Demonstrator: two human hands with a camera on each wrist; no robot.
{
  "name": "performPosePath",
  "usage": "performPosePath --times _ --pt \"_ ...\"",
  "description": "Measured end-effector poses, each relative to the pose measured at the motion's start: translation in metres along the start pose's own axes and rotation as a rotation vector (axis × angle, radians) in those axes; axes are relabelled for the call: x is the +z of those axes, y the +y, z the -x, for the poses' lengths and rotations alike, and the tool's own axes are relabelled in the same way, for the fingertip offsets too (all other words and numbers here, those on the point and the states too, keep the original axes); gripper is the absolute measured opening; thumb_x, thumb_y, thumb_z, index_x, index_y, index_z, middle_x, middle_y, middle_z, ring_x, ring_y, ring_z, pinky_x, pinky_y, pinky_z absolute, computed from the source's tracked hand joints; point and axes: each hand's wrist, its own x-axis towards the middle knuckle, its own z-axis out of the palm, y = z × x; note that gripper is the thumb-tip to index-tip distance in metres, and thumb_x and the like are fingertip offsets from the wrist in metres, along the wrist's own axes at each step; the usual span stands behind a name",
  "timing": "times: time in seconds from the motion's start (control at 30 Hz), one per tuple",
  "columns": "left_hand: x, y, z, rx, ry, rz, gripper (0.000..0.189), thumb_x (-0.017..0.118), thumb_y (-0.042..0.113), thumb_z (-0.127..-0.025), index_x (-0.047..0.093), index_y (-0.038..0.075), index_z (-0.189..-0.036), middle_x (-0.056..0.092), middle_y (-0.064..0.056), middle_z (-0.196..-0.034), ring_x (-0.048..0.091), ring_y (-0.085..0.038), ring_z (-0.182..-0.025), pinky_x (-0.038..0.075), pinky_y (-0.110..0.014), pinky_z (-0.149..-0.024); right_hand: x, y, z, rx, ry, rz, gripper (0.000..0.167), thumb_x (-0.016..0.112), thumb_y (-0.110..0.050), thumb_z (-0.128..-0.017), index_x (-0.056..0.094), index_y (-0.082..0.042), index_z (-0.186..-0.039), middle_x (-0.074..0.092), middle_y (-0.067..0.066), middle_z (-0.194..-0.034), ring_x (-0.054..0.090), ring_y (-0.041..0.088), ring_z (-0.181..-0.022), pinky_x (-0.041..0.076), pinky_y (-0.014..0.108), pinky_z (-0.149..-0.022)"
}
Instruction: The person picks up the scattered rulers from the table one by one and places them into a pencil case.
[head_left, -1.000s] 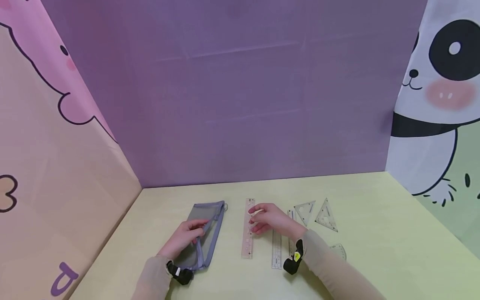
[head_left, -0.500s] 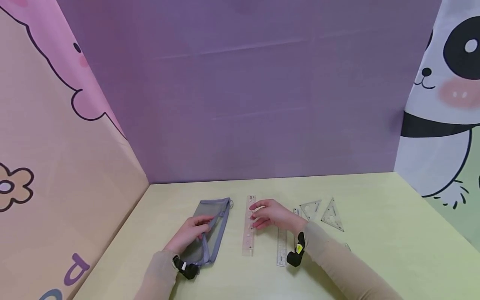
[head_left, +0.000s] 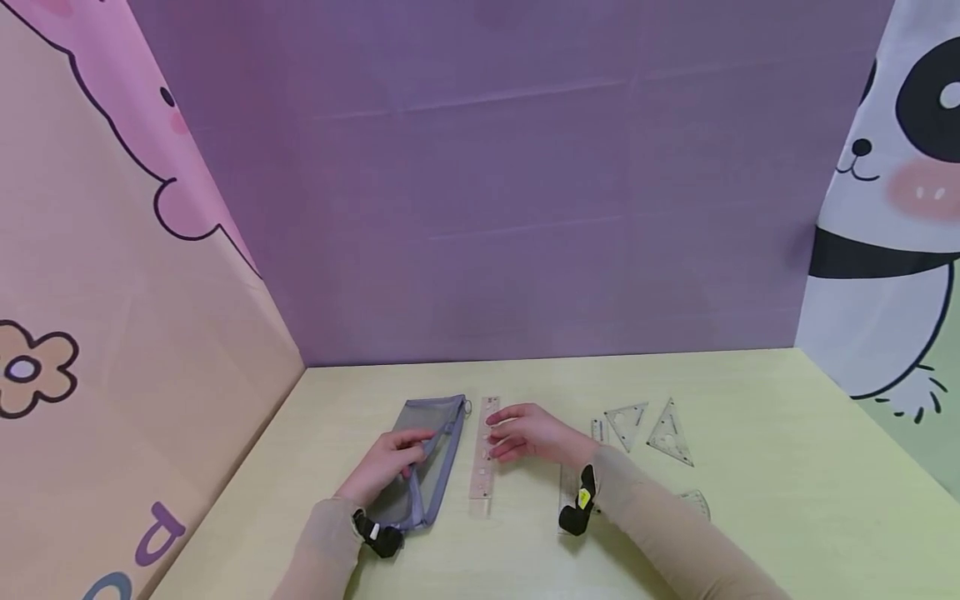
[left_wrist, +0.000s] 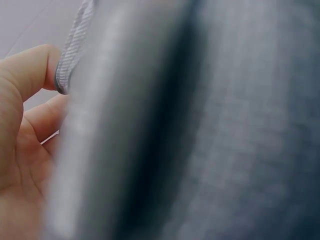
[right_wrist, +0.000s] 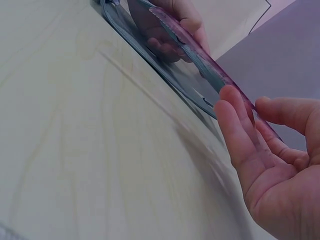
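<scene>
- Because it looks like thin, glossy pink plastic, I judge the ruler (head_left: 482, 477) light, fairly stiff and a little slippery, and apt to crack if bent hard.
- It is just right of the pouch (head_left: 447, 458), roughly along its right edge, raised off the table (head_left: 750, 450).
- The right hand (head_left: 536, 435) pinches it between thumb and fingertips, a bit past its middle towards the far end; the middle would likely balance best.
- On the pouch itself, the left hand (head_left: 386, 462) pinches an edge. The mesh seems soft and floppy, so that bound edge looks the better hold.
- Compared with half a second ago, the ruler is closer to the pouch, and the right hand comes along with it; the left hand keeps its place.
- Well right of the pouch, more of the protractor (head_left: 697, 502) now shows past the sleeve (head_left: 660, 512).
</scene>
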Motion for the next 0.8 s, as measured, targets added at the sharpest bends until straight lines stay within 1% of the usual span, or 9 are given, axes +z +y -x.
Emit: performPosePath --times 0.13,0.27,0.33,0.4,0.5,0.57,0.67,0.8 --pt "0.001 -0.001 0.001 0.01 0.009 0.01 0.04 0.054 0.0 -0.085 0.06 -0.008 -0.124 0.057 -0.001 -0.081 0.046 -0.015 -0.061 0.04 -0.026 -0.059 0.006 0.003 -0.008 0.027 0.023 -0.007 0.036 0.056 -0.001 -0.093 0.051 0.013 -0.126 0.064 0.015 -0.095 0.068 0.022 -0.076 0.056 0.038 -0.072" --pt "0.0 -0.003 0.0 0.005 0.014 0.014 0.04 0.054 -0.001 -0.085 0.061 -0.008 -0.123 0.055 -0.001 -0.08 0.045 -0.015 -0.061 0.04 -0.026 -0.059 0.013 0.006 -0.014 0.027 0.03 -0.016 0.034 0.056 0.0 -0.093 0.052 0.014 -0.124 0.065 0.014 -0.091 0.068 0.021 -0.074 0.056 0.038 -0.07" --pt "0.0 -0.008 -0.003 0.005 0.016 0.012 0.04 0.054 -0.001 -0.084 0.061 -0.008 -0.123 0.055 -0.001 -0.08 0.045 -0.016 -0.06 0.04 -0.026 -0.058 0.017 0.008 -0.016 0.023 0.035 -0.025 0.034 0.056 0.0 -0.093 0.053 0.014 -0.123 0.065 0.013 -0.089 0.068 0.021 -0.073 0.056 0.038 -0.07" --pt "0.0 -0.016 -0.007 0.003 0.019 0.009 0.041 0.054 -0.001 -0.084 0.061 -0.008 -0.124 0.054 -0.001 -0.079 0.045 -0.015 -0.06 0.04 -0.026 -0.057 0.021 0.009 -0.018 0.018 0.044 -0.028 0.033 0.056 0.001 -0.092 0.053 0.015 -0.122 0.065 0.012 -0.087 0.067 0.021 -0.072 0.056 0.038 -0.069" --pt "0.0 -0.028 -0.015 -0.007 0.025 0.007 0.041 0.056 0.0 -0.084 0.062 -0.005 -0.124 0.054 0.0 -0.078 0.044 -0.015 -0.059 0.039 -0.025 -0.056 0.027 0.01 -0.022 0.018 0.065 -0.041 0.032 0.056 0.001 -0.091 0.054 0.015 -0.12 0.065 0.013 -0.086 0.067 0.021 -0.071 0.056 0.039 -0.069" --pt "0.0 -0.032 -0.018 -0.014 0.027 0.011 0.041 0.057 0.001 -0.084 0.063 -0.003 -0.125 0.055 0.0 -0.079 0.045 -0.014 -0.059 0.039 -0.025 -0.056 0.032 0.01 -0.024 0.018 0.076 -0.046 0.032 0.056 0.001 -0.091 0.053 0.016 -0.119 0.065 0.013 -0.086 0.067 0.021 -0.071 0.056 0.039 -0.07" --pt "0.0 -0.033 -0.019 -0.016 0.024 0.019 0.042 0.058 0.003 -0.084 0.063 -0.001 -0.125 0.057 -0.001 -0.081 0.045 -0.015 -0.059 0.039 -0.025 -0.056 0.037 0.011 -0.028 0.017 0.095 -0.053 0.032 0.056 0.001 -0.091 0.053 0.016 -0.119 0.065 0.014 -0.086 0.067 0.021 -0.07 0.056 0.04 -0.07" --pt "-0.001 -0.031 -0.018 -0.01 0.024 0.028 0.041 0.058 0.004 -0.085 0.063 -0.001 -0.126 0.057 -0.001 -0.082 0.045 -0.015 -0.059 0.039 -0.025 -0.056 0.041 0.012 -0.033 0.022 0.123 -0.068 0.03 0.057 0.002 -0.09 0.055 0.015 -0.117 0.065 0.014 -0.083 0.067 0.02 -0.067 0.056 0.039 -0.069"
